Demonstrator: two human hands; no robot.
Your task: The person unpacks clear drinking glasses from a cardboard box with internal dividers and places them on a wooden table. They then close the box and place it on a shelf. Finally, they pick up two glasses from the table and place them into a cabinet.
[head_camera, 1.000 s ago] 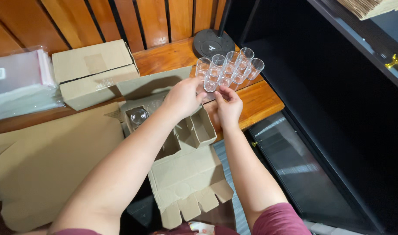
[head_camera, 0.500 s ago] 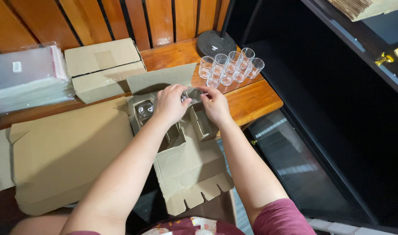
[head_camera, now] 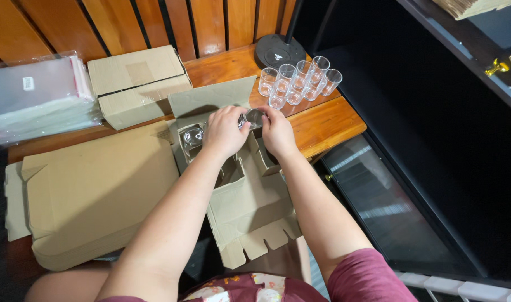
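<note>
Glass point(head_camera: 254, 117) pinched between left hand point(head_camera: 225, 132) and right hand point(head_camera: 277, 133), both closed on it, lying sideways over box point(head_camera: 233, 168); more glasses point(head_camera: 297, 84) beyond right hand.

Vertical wooden slat wall point(head_camera: 155, 22), orange-brown wooden tabletop point(head_camera: 322, 120), dark shelving point(head_camera: 434, 112) at right, possibly a glass-fronted cabinet point(head_camera: 373, 190) below

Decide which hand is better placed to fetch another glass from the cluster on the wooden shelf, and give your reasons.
Probably the right hand. It is nearer the cluster of clear glasses, up and to its right. The left hand lies farther off, beside the open cardboard box, and both hands share the glass.
</note>
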